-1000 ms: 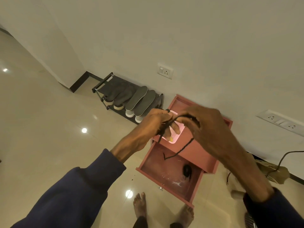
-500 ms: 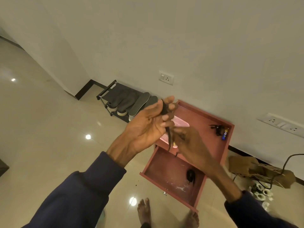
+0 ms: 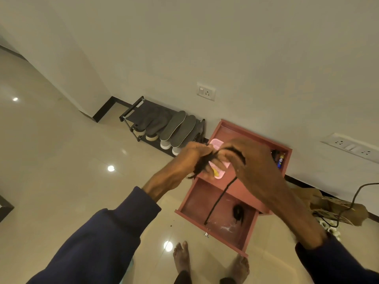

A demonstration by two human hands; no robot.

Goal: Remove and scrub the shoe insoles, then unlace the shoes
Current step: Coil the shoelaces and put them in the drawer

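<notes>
Slippage is the risk: the long black woven shoelace is gripped coiled in the left hand and pinched by the right hand over the open red wooden drawer. If tension is lost, the coil would be undone and the hanging tail snagged.

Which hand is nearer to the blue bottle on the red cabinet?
Right. The right hand is just left of the bottle; the left hand is farther left. Both grip the lace.

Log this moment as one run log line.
left hand: grips bunched black shoelace | right hand: holds same shoelace, tail hanging over open red drawer | drawer: second bundled lace inside | insoles: leaning on shoe rack
</notes>
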